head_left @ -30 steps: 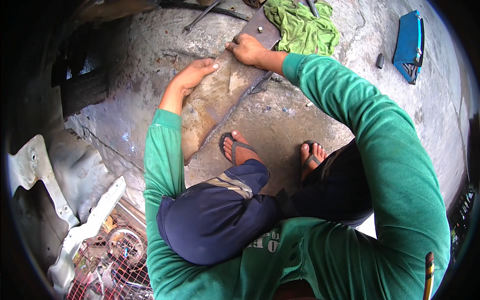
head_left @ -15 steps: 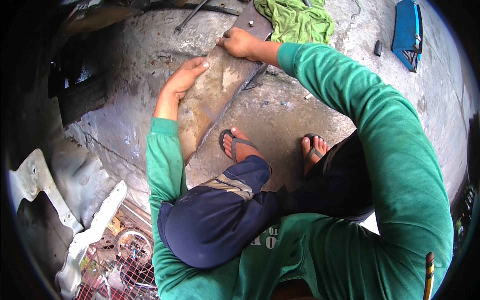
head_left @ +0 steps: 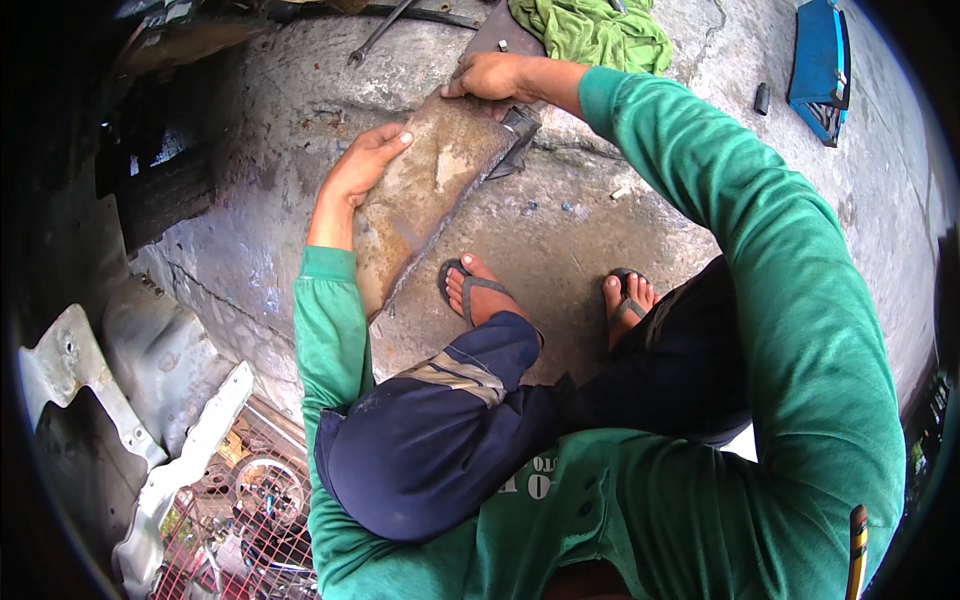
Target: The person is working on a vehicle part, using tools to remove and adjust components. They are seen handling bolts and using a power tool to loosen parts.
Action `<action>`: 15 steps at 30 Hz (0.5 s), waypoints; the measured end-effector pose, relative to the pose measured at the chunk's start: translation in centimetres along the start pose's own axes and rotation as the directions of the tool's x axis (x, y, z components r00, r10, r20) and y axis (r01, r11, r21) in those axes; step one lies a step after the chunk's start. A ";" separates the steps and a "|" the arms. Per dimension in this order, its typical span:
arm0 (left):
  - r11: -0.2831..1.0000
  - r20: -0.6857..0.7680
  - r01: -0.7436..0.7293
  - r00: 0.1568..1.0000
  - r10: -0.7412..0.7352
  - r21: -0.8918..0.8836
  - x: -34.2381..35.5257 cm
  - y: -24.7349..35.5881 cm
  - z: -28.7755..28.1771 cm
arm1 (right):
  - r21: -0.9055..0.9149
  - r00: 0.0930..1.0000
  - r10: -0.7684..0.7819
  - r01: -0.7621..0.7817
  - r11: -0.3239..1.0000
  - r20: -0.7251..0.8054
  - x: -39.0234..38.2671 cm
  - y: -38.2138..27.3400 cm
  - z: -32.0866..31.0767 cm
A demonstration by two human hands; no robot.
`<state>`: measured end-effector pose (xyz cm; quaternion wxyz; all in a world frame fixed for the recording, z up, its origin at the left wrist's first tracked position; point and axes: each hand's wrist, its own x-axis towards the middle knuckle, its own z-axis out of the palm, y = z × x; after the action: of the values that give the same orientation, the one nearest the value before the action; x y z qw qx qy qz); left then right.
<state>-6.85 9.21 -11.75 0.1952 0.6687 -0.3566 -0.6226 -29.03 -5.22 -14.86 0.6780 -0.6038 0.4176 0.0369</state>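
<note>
A worn, brown-stained flat sheet (head_left: 430, 175) with a frayed right edge slants across the ground before my feet. My left hand (head_left: 365, 170) is closed round its left edge, thumb on top and the other fingers partly hidden. At the far end my right hand (head_left: 490, 78) pinches the sheet's edge, its fingertips pressed down at the corner. Just beyond the right hand lies a darker flat piece (head_left: 485, 38) with a small pale nut-like bit (head_left: 503, 46) on it. A black object (head_left: 518, 125) pokes out from the sheet's right side.
A green cloth (head_left: 595, 35) lies at the far end, with a wrench (head_left: 378, 35) to its left. Far right are a blue case (head_left: 818, 75) and a small black cylinder (head_left: 762, 98). Bent metal panels (head_left: 165, 365) and a red wire grid (head_left: 215, 520) stand near left.
My right hand has shifted slightly right, and the sheet's far end has moved with it, showing more of the black object. The left hand keeps nearly the same place, slightly lower.
</note>
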 end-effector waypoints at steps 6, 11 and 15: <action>1.000 -0.021 -0.015 1.000 0.015 -0.003 0.2 0.4 0.3 | -0.039 0.988 -0.049 0.055 0.998 0.143 -0.3 0.3 -1.4; 0.999 -0.036 0.020 0.999 -0.022 -0.049 0.0 0.3 0.5 | -0.065 0.991 -0.055 0.063 0.996 0.119 -0.9 -0.4 -1.3; 0.999 -0.024 -0.003 1.000 0.002 -0.040 0.2 -0.4 0.3 | -0.057 0.989 -0.057 0.065 0.996 0.133 -1.0 -0.7 -1.3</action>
<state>-7.03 9.33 -12.22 0.2135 0.6715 -0.3426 -0.6214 -30.01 -6.07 -13.56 0.6860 -0.6331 0.3521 0.0686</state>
